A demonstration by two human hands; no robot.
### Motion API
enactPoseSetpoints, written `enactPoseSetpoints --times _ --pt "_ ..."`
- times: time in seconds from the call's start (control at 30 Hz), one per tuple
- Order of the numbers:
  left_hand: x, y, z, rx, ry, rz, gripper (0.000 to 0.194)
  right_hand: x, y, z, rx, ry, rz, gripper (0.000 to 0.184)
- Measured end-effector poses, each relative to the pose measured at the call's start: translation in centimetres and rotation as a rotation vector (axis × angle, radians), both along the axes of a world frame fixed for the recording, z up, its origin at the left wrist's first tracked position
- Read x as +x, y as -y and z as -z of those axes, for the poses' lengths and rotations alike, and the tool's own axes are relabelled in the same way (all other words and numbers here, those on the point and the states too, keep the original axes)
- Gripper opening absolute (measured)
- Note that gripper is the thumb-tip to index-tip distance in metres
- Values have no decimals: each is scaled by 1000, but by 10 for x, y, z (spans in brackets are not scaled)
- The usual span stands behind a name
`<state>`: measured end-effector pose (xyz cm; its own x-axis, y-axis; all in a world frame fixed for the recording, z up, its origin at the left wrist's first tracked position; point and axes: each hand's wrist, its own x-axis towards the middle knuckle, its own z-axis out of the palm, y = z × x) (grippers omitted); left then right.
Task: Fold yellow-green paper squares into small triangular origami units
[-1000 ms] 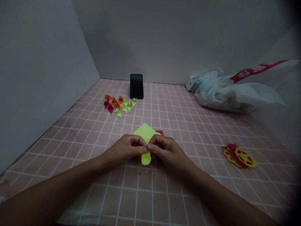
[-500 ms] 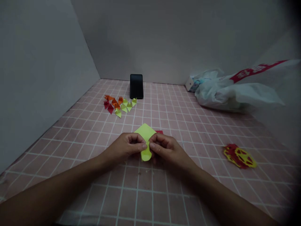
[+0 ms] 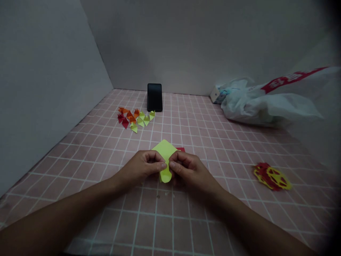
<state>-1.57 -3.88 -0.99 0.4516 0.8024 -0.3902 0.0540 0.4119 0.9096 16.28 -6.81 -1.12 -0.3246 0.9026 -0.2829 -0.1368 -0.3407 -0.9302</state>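
Between my two hands is a sheet of yellow paper (image 3: pixel 165 147), its pointed corner facing away from me and a narrow rounded tab at the near end. My left hand (image 3: pixel 147 164) pinches the paper from the left with thumb and fingers. From the right, my right hand (image 3: pixel 186 166) pinches it too, the two thumb tips almost meeting at the middle. Beyond my right hand, a piece of red paper (image 3: pixel 180 149) shows partly, the rest hidden by the hand and the yellow sheet.
Small folded paper pieces in orange (image 3: pixel 130 116), red and yellow lie at the back left. A black phone (image 3: pixel 155 97) stands behind them. At the back right sit a white plastic bag (image 3: pixel 247 110) and a small box (image 3: pixel 216 94). Red and yellow cut-outs (image 3: pixel 271 176) lie to the right.
The near tab of the yellow paper lies slightly flatter than before. Both hands keep nearly the same place and grip.
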Motion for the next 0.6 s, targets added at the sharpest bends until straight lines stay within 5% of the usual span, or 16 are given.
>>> enactPoseSetpoints --times 0.6 --pt "-1 3 -2 112 -100 37 24 -1 0 -1 -74 -26 -15 23"
